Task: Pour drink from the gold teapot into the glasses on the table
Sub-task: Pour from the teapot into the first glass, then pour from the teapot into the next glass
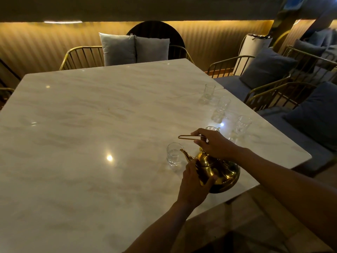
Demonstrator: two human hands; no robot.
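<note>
The gold teapot (221,171) stands near the right front edge of the marble table (91,125), its spout pointing left. My right hand (217,144) grips the thin wire handle above the lid. My left hand (194,183) is pressed against the pot's left side. A clear glass (174,155) with some liquid stands just left of the spout tip. Three more clear glasses (208,92) (220,109) (241,126) line up along the right edge. Another glass (212,128) peeks out behind my right hand.
Gold wire chairs with grey cushions (134,48) stand at the far side. Blue cushioned seats (268,68) sit close to the table's right edge. A seam (191,94) runs across the tabletop near the farthest glass.
</note>
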